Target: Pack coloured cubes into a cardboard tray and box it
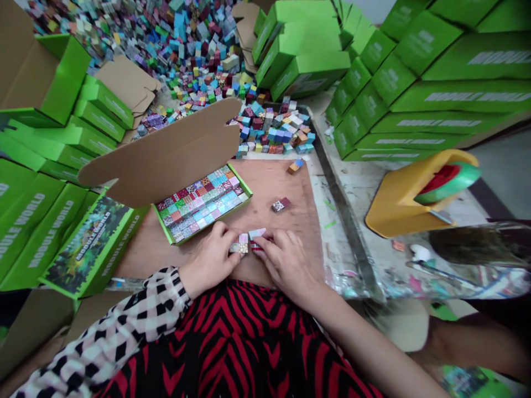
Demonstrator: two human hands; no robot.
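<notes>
A short row of small printed cubes (pixel 248 242) is held between both hands at the near edge of the brown tabletop (pixel 286 182), just in front of the person's body. The row's long axis runs left to right, tilted slightly so that its right end lies a little farther away; a pale pink and light blue cube sits at that far right end, a speckled grey one at the left end. The left hand (pixel 213 257) is closed around the left end of the row, its fingers curled down onto the cubes. The right hand (pixel 284 260) presses on the right end, fingers bent, with the fingertips touching the cubes; both grips are closed on the row, though how many cubes each has hold of cannot be told.

Just beyond the hands, an open green box (pixel 203 202) lies on the tabletop, filled with a flat layer of cubes in tidy rows; its long axis runs from near left to far right. Its brown cardboard lid (pixel 166 152) stands open on the far left side. A single dark red and white cube (pixel 281 205) lies to the right of the box, and an orange and blue one (pixel 296 166) lies farther off. A large heap of loose cubes (pixel 186 50) is spread at the far side. Closed green boxes (pixel 415 83) are stacked at the far right and at the left. A yellow tape dispenser (pixel 418 193) with a green roll lies on its side to the right.
</notes>
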